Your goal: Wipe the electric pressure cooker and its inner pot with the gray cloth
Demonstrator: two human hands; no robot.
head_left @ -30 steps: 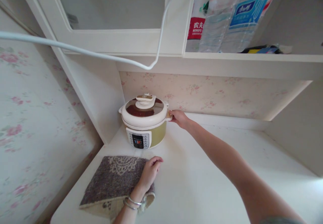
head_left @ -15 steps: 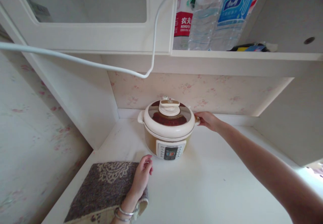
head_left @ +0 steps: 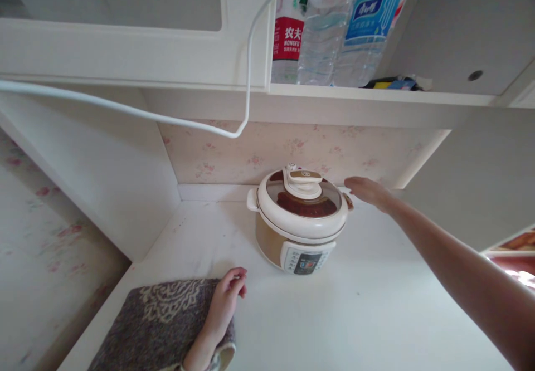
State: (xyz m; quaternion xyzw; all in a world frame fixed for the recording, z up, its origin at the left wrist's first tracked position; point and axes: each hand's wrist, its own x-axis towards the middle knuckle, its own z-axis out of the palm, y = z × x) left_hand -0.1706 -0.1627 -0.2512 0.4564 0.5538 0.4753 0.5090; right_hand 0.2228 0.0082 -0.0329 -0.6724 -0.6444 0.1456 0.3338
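Observation:
A cream and gold electric pressure cooker [head_left: 271,240] stands on the white counter, its brown-tinted lid closed and its control panel facing front, turned slightly to the right. Just beyond its right side handle [head_left: 348,201] is my right hand [head_left: 366,190], fingers stretched out, apart from the handle and holding nothing. My left hand [head_left: 225,298] rests on its side with loosely curled fingers and nothing in them. Under that wrist and forearm lies a folded grey-brown cloth [head_left: 175,326] with a cream pattern, partly covered by the arm.
Overhead, a cabinet shelf [head_left: 376,93] holds several plastic water bottles [head_left: 324,37] and a small dark packet [head_left: 395,83]. A white cable [head_left: 167,119] hangs across in front of the cabinet. Side panels [head_left: 112,154] and a flowered back wall [head_left: 251,156] bound the white counter [head_left: 376,304].
The cooker has shifted right along the counter and turned a little. My right hand has let go of its handle and moved slightly away. My left hand stays by the cloth.

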